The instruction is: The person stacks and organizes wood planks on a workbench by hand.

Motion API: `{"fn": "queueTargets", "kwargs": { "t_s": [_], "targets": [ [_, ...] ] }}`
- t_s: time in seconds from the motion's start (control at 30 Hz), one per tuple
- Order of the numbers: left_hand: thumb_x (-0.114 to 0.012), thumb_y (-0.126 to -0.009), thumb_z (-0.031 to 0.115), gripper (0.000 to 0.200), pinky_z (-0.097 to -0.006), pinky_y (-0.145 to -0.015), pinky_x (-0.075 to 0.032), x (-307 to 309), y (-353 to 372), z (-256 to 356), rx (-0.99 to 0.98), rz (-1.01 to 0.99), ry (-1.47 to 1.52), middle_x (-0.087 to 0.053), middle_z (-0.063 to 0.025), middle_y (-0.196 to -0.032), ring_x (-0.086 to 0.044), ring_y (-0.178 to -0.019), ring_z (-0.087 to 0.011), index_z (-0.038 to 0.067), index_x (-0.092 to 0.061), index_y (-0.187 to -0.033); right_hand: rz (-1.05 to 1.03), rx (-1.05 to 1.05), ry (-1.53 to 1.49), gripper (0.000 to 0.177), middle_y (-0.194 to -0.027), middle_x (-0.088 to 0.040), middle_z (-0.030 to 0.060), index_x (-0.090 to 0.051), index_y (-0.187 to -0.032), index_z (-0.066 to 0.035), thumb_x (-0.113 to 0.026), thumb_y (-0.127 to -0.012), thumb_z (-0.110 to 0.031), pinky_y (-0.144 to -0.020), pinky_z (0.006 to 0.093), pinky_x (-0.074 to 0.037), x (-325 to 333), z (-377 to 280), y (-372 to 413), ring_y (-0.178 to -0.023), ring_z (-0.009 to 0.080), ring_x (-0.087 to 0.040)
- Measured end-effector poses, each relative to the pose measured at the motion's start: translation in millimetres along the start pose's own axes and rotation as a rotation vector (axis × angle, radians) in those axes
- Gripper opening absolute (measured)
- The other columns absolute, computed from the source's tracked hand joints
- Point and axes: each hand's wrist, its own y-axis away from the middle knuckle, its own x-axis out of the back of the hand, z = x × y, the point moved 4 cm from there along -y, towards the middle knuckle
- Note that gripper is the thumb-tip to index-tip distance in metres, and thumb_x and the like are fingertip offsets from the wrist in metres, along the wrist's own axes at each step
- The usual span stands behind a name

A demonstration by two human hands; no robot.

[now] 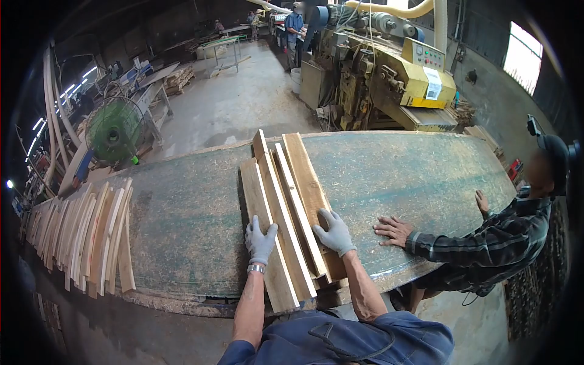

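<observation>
- The place is a woodworking workshop, factory-like, with a bare grey floor (237, 91) running far back.
- A heavy machine (365, 76), its worn housing partly yellow, carries a control panel (427, 56) with coloured buttons; a thick yellow hose (396, 10) passes above it.
- Pale wood debris (359, 182) litters the long green-grey worktable (420, 161).
- Boards (308, 173) lie across that table, and a row of narrow planks (100, 231) fills its left end.
- A large green fan (114, 126) stands beyond the table.
- A person in a blue shirt (294, 25) stands in the background, past the machine.
</observation>
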Motion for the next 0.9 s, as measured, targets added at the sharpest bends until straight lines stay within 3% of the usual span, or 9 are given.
{"fn": "queueTargets", "kwargs": {
  "t_s": [0.47,0.9],
  "targets": [
    [-0.066,-0.081,0.054,0.085,-0.0485,-0.106,-0.036,-3.4,-1.3,-5.2,-0.038,0.003,0.005,-0.04,-0.0302,-0.142,-0.041,-0.129,-0.0452,0.006,-0.039,-0.145,0.012,-0.008,-0.021,0.056,-0.13,-0.054,0.0226,-0.056,-0.13,-0.013,-0.067,-0.081,-0.038,-0.096,0.0462,-0.047,1.7,-2.7,2.2,-0.113,0.0426,-0.056],
    [-0.066,-0.08,0.055,0.086,-0.0483,-0.107,-0.035,-2.2,-0.7,-3.1,-0.006,-0.021,0.033,-0.037,-0.0289,-0.145,-0.039,-0.131,-0.0441,0.007,-0.038,-0.146,0.027,0.011,-0.028,0.054,-0.127,-0.056,0.0218,-0.056,-0.129,-0.012,-0.068,-0.081,-0.034,-0.095,0.0466,-0.047,0.4,-0.1,1.3,-0.112,0.0425,-0.057]
  ]
}}
